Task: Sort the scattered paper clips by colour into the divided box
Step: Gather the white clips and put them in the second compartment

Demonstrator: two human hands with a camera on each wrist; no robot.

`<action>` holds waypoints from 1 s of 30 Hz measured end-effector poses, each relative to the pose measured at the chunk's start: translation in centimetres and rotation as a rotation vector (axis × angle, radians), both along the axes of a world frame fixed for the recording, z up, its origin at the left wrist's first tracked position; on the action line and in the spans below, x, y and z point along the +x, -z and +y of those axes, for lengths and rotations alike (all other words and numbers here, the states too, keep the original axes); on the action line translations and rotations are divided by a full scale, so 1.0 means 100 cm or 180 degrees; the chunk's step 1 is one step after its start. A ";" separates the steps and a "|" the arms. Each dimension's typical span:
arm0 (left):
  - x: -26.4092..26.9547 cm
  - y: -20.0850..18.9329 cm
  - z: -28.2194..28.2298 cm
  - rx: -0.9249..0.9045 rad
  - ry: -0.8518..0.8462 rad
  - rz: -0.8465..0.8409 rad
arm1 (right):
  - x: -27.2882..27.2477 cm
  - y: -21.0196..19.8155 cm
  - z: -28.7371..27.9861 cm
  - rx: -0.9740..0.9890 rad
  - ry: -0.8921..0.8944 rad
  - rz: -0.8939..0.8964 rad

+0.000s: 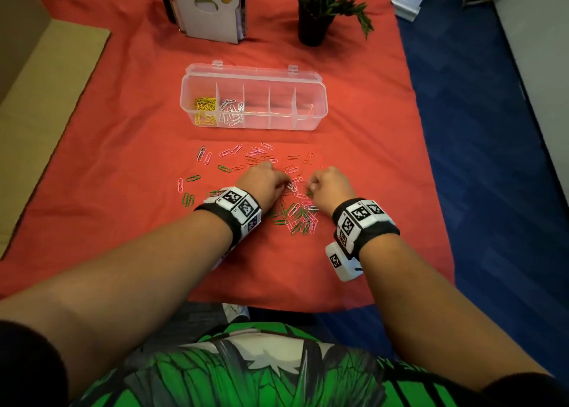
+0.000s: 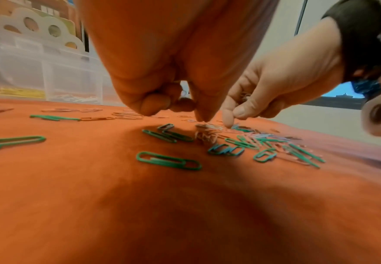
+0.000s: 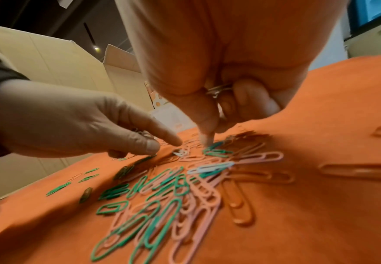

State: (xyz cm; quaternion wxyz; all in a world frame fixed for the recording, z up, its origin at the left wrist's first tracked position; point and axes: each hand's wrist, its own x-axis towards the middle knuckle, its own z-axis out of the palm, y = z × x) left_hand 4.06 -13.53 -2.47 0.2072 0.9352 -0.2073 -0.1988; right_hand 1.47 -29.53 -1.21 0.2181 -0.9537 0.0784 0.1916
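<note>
The clear divided box (image 1: 311, 120) stands open on the red cloth, with yellow clips (image 1: 204, 110) in its left compartment and white clips (image 1: 231, 113) in the one beside it. Pink, green and orange paper clips (image 1: 297, 214) lie scattered in front of it. Both hands are down on the pile. My left hand (image 1: 284, 180) has its fingers curled, with a thumb and fingertip (image 2: 204, 117) touching pale clips. My right hand (image 1: 311, 186) keeps a few pale clips (image 3: 217, 89) in its curled fingers, and its index fingertip (image 3: 207, 141) presses on the pile.
A paw-shaped white holder (image 1: 212, 9) and a potted plant (image 1: 317, 15) stand behind the box. Cardboard (image 1: 46, 99) lies left of the cloth. The table's right edge drops to blue floor (image 1: 492, 160). Loose green clips (image 1: 188, 199) lie to the left.
</note>
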 end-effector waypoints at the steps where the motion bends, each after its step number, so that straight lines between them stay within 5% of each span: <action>1: 0.003 0.001 -0.001 -0.0003 0.0013 -0.0114 | -0.001 -0.001 -0.003 0.0019 0.0023 -0.0008; 13: 0.008 0.007 -0.004 0.0457 0.0087 -0.0219 | -0.032 0.008 0.002 -0.0029 -0.0051 0.0085; 17: 0.005 0.004 0.007 0.0012 -0.0448 -0.0062 | -0.033 0.008 -0.010 0.0085 0.0068 -0.0042; 20: 0.001 -0.009 0.015 -0.0806 -0.1111 0.1041 | -0.037 0.006 -0.016 -0.0133 -0.0150 0.0054; 24: -0.014 -0.029 0.029 -0.3405 -0.2062 0.3147 | -0.044 0.011 -0.008 -0.0273 -0.0477 0.0019; 27: -0.021 -0.035 0.040 -0.4190 -0.1843 0.3637 | -0.043 0.011 0.003 -0.0271 -0.0591 -0.0026; 30: -0.021 -0.032 0.045 -0.4295 -0.2015 0.3712 | -0.033 0.008 0.008 -0.0033 -0.0441 0.0006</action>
